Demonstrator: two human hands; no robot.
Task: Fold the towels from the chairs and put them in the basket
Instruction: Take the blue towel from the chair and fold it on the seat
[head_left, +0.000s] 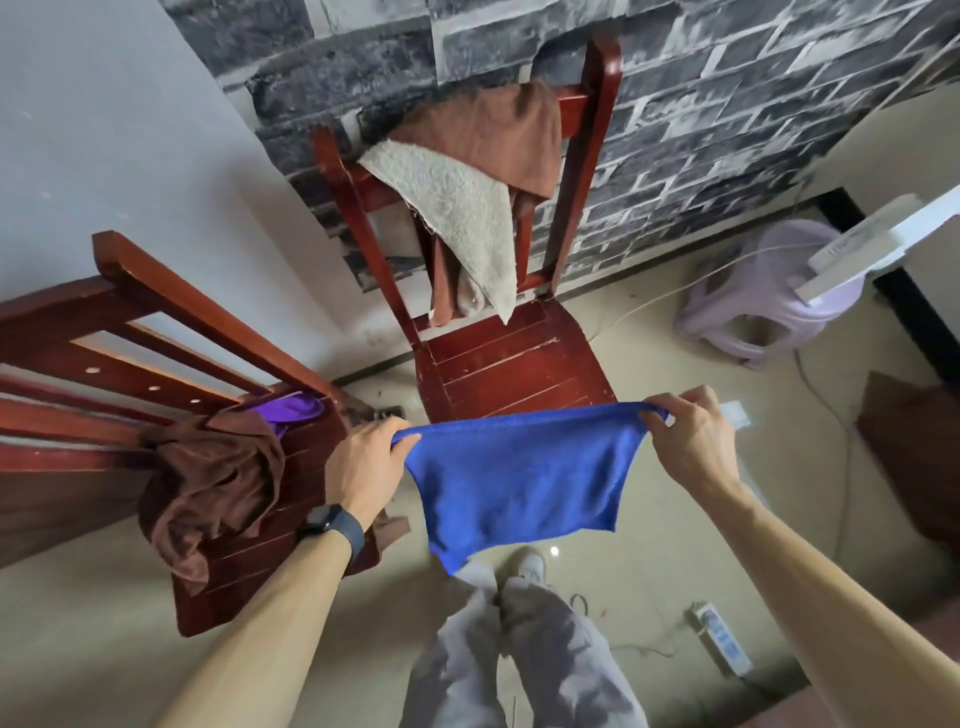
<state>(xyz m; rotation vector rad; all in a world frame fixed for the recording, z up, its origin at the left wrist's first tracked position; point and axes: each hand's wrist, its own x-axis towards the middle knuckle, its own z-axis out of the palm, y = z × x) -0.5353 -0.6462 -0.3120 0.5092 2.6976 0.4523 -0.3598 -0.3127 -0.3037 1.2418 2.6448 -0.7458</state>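
A blue towel (519, 478) hangs stretched in the air between my hands. My left hand (363, 467) pinches its left top corner and my right hand (691, 441) pinches the right top corner. Straight ahead stands a red wooden chair (519, 358) with a beige towel (457, 213) and a light brown towel (498, 130) draped over its back. On the seat of a second red chair (156, 322) at the left lie a crumpled dark brown towel (213, 488) and a purple towel (291, 408). No basket is in view.
A lilac plastic stool (763, 312) stands at the right by the brick-patterned wall. A white power strip (719, 636) and cables lie on the glossy floor near my feet. A dark brown object (914, 441) sits at the right edge.
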